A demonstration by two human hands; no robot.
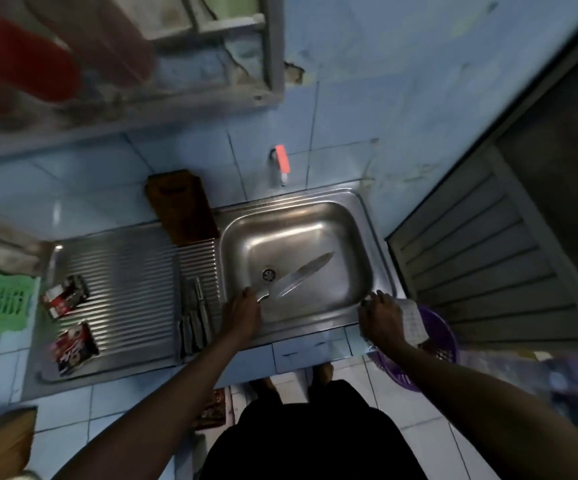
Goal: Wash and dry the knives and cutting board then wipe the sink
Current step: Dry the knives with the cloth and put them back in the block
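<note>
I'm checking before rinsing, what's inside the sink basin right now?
Only a knife, held by the left hand above the drain in the sink. The handle is hidden in the grip.

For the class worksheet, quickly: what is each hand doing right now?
Left hand: grips the handle of the long steel knife over the sink basin.
Right hand: holds a white checked cloth at the sink's edge.

— What is the person wearing?
— Both forearms are bare, no sleeves, and neither the left hand (pixel 242 311) nor the right hand (pixel 381 315) shows rings.
— And below?
— A black garment; the feet look bare, though it's dim.
</note>
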